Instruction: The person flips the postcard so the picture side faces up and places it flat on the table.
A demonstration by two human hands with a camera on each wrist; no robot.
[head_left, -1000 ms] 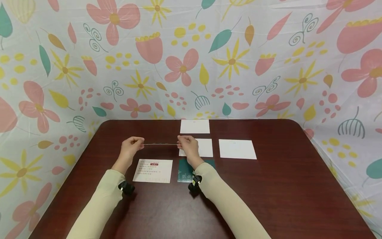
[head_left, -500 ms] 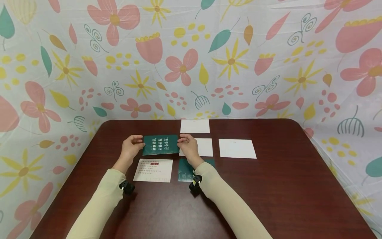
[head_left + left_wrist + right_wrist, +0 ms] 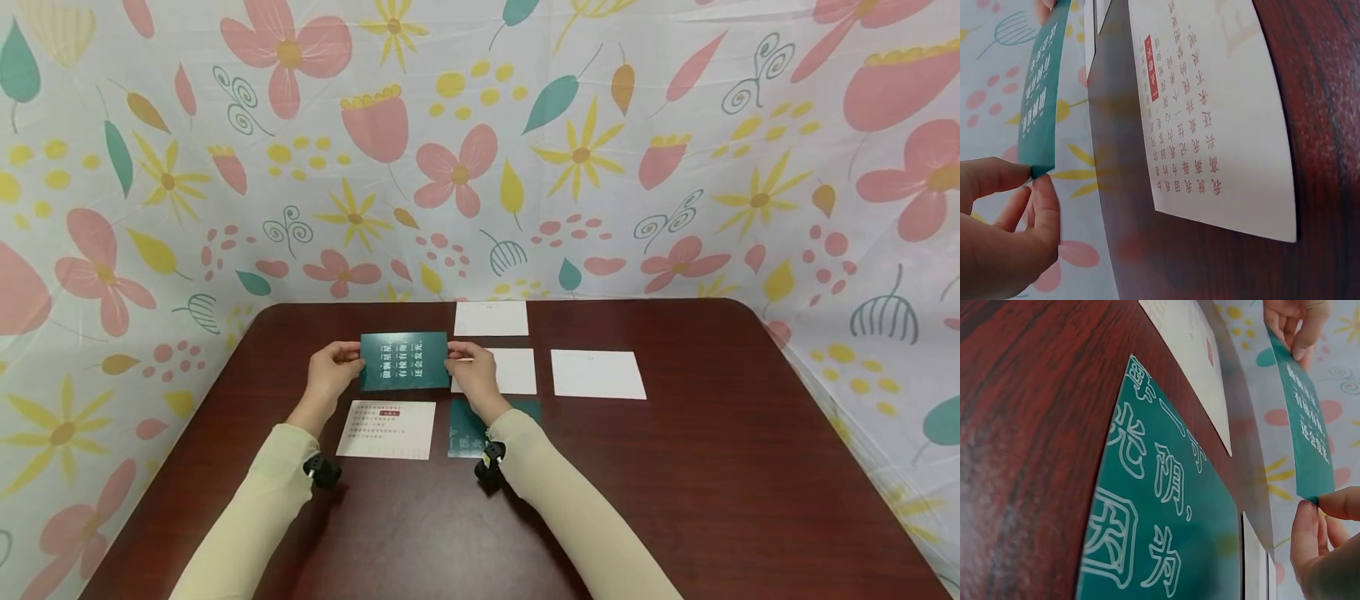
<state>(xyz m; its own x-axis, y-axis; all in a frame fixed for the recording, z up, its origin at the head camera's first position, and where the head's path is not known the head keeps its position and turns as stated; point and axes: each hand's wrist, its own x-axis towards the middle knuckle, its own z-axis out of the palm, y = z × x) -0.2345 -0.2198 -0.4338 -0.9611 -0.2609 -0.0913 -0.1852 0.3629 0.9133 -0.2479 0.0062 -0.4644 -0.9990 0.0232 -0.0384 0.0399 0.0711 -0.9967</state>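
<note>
Between my two hands a green card with white printed characters [image 3: 403, 361] is held up, tilted so its printed face shows to the head view. My left hand [image 3: 330, 377] pinches its left edge between thumb and fingers; the left wrist view shows the grip at a corner of the green card [image 3: 1041, 119]. At the opposite edge my right hand [image 3: 476, 377] pinches it the same way, seen in the right wrist view near the card's corner [image 3: 1316, 481]. Below it on the table lie a cream card with red print [image 3: 386, 429] and another green card [image 3: 467, 433], partly hidden by my right wrist.
White cards lie on the dark wooden table [image 3: 720, 467]: one at the back edge [image 3: 491, 318], one partly behind my right hand [image 3: 516, 371], and one to the right [image 3: 597, 373]. A flower-patterned cloth [image 3: 645, 167] hangs behind the table.
A second ago the held card was edge-on, a thin line. It has tipped up so its green printed face shows. Both hands have stayed nearly in place and keep their grip.
</note>
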